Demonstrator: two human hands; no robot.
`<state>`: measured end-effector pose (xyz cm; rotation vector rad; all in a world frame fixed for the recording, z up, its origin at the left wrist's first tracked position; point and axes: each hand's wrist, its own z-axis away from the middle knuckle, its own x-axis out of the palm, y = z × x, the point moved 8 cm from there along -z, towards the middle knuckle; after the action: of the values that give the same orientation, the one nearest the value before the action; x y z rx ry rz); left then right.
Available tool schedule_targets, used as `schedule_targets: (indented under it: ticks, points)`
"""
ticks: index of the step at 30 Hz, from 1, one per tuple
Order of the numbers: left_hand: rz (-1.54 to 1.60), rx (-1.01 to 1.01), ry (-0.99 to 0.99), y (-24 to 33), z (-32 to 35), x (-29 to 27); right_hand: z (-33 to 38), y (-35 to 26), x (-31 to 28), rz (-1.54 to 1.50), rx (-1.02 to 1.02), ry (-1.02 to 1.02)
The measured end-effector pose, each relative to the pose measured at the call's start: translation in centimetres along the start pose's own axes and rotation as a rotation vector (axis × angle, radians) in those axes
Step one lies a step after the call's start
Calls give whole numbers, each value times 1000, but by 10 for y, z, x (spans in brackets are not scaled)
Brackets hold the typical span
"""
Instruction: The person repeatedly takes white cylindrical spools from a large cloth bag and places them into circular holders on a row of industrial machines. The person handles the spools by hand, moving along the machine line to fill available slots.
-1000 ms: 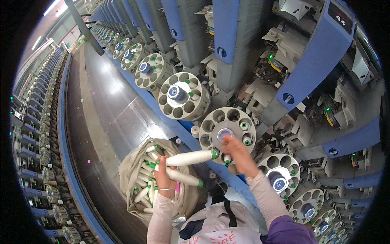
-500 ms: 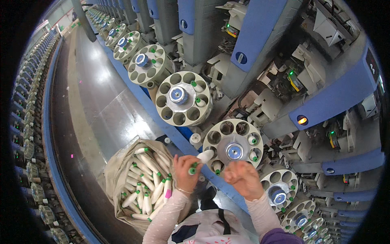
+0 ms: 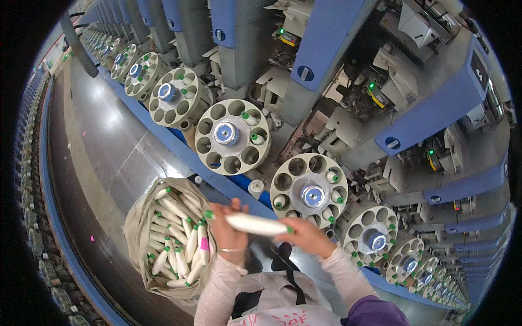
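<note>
One curled right hand [image 3: 310,237] grips a white bobbin [image 3: 255,224].

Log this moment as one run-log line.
left hand: holding white bobbin | right hand: fingers at bobbin's green end | cloth sack: more bobbins inside

The bobbin [image 3: 256,223] was white with a green tip, and the sack [image 3: 135,228] was beige. The drum [image 3: 291,190] was cream around a blue knob [image 3: 314,196]. The right sleeve [image 3: 343,273] was pale pink, then purple, and the apron [image 3: 321,312] whitish with red marks
</note>
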<state>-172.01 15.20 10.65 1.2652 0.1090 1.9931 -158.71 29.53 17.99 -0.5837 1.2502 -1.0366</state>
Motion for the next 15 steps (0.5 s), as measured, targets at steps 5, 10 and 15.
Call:
schedule_targets:
  ticks: [5, 10, 15]
  points:
    - [18, 65, -71, 25, -35, 6, 34, 65, -60, -484, 289, 292]
    - [-385, 650, -103, -14, -35, 49, 23, 39, -65, -1020, -174, 380]
    - [-854, 781, -531, -71, -18, 111, 20, -6, -105, -1450, -505, -42]
